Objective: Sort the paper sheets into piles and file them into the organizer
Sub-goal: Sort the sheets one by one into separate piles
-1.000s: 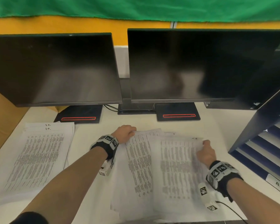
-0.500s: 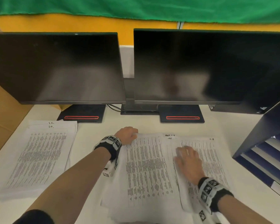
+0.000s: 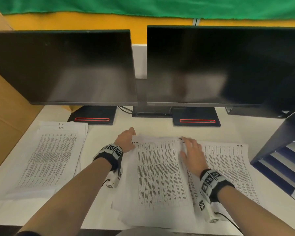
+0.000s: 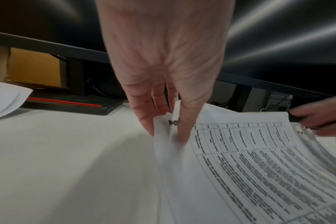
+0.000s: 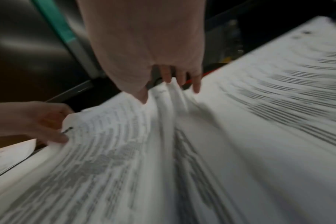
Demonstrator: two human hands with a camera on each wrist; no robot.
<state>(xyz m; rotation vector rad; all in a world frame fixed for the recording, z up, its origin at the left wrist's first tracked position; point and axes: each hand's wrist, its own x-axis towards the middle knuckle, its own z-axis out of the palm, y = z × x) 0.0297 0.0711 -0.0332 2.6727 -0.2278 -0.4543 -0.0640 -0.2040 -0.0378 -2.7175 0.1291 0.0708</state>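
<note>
A loose stack of printed sheets (image 3: 158, 176) lies in front of me on the white desk (image 3: 102, 132). My left hand (image 3: 129, 137) pinches its top-left corner (image 4: 171, 125) between thumb and fingers (image 4: 182, 133). My right hand (image 3: 189, 145) lies flat, fingers straight, near the top edge where the stack meets a sheet (image 3: 228, 167) lying to the right. In the right wrist view the paper (image 5: 171, 91) ridges up under those fingers (image 5: 196, 86). Another pile of sheets (image 3: 49, 155) lies at the left. The dark blue organizer (image 3: 279, 138) stands at the right.
Two dark monitors (image 3: 63, 65) (image 3: 220, 65) on black bases (image 3: 94, 114) stand across the back of the desk. A cardboard box (image 3: 5, 116) borders the left side. Bare desk shows between the left pile and the middle stack.
My right hand has moved left from the sheets' right edge to the middle of the spread. A sheet now lies off to the right. The left hand has stayed on its corner.
</note>
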